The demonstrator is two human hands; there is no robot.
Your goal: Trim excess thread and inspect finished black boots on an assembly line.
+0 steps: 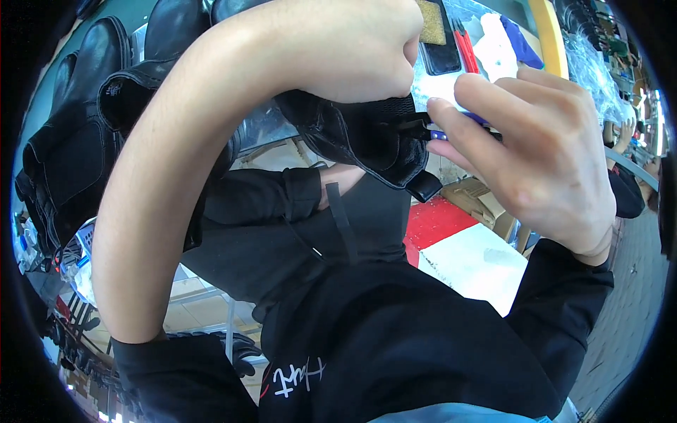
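Two hands meet close up in the head view: the left hand (352, 53) is fisted around a black glove (367, 137) at centre, steadying it, while the right hand (536, 155) pinches a small blue tool (441, 134) against its right edge.

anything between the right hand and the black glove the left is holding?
Nothing visible. The right hand pinches a small blue tool right at the black glove, which the left hand grips from above.

Black leather boot (352, 134); blue tool (438, 133); black sleeves (557, 296); red-white floor (451, 233).
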